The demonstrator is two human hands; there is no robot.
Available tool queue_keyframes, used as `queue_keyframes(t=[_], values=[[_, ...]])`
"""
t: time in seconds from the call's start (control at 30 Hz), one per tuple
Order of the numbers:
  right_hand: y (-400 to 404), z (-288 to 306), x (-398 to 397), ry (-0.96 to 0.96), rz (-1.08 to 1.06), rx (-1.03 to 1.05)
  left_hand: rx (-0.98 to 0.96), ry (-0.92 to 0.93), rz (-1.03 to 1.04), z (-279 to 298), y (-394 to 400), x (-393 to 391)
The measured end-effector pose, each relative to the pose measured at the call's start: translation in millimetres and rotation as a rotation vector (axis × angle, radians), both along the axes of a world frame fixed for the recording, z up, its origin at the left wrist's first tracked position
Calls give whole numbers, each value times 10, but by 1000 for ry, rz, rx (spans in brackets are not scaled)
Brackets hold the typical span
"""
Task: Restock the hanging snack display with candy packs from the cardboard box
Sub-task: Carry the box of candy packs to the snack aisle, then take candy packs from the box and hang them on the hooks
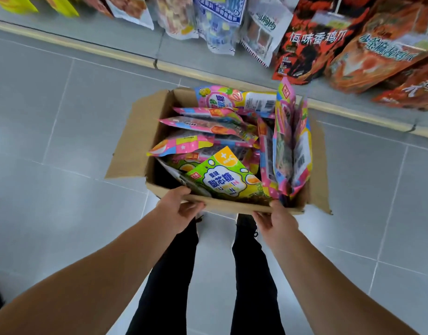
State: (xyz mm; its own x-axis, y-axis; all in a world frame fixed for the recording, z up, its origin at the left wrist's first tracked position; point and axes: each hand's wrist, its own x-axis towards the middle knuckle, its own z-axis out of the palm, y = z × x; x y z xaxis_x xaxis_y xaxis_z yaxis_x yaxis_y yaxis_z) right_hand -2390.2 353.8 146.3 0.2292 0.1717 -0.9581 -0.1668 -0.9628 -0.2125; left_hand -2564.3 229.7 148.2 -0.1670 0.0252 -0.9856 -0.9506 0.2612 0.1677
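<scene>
The cardboard box (145,139) sits on the floor, still heaped with candy packs (222,182); left hand (178,209) and right hand (277,220) grip its near rim; restocking looks barely begun.

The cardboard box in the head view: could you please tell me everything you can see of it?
The cardboard box is plain brown corrugated card, open at the top, with flaps folded outward on its left and right sides; the flap edges look rough. It sits low over the grey tiled floor below the hanging snack bags. It is filled with loosely piled candy packs, some standing upright along the right wall. The left hand and the right hand both grip its near edge.
</scene>
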Motion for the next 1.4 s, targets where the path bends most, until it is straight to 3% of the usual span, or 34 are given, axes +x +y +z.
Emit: queue_keyframes(t=[0.13,0.53,0.7,0.93,1.07,1.13,1.23,1.4], values=[[-60,-556,-251,-7,-45,5,-47,-63,102,-531,55,-343],[-3,-2398,-727,70,-66,52,-41,-21,26,-2397,131,-866],[-89,-2845,-828,115,-69,20,-95,-21,35,-2815,98,-1002],[-111,-2997,-536,117,40,-23,-94,29,60,-3122,-23,-936],[16,-2892,-320,46,-194,-24,-48,15,23,-3129,-165,-825],[95,-2815,-343,116,-222,-10,-35,-24,131,-3088,-204,-815],[141,-2706,-424,60,19,99,20,-51,244,-2989,-126,-895],[363,-2646,-852,171,-27,101,147,-1,380,-2887,99,-1156]])
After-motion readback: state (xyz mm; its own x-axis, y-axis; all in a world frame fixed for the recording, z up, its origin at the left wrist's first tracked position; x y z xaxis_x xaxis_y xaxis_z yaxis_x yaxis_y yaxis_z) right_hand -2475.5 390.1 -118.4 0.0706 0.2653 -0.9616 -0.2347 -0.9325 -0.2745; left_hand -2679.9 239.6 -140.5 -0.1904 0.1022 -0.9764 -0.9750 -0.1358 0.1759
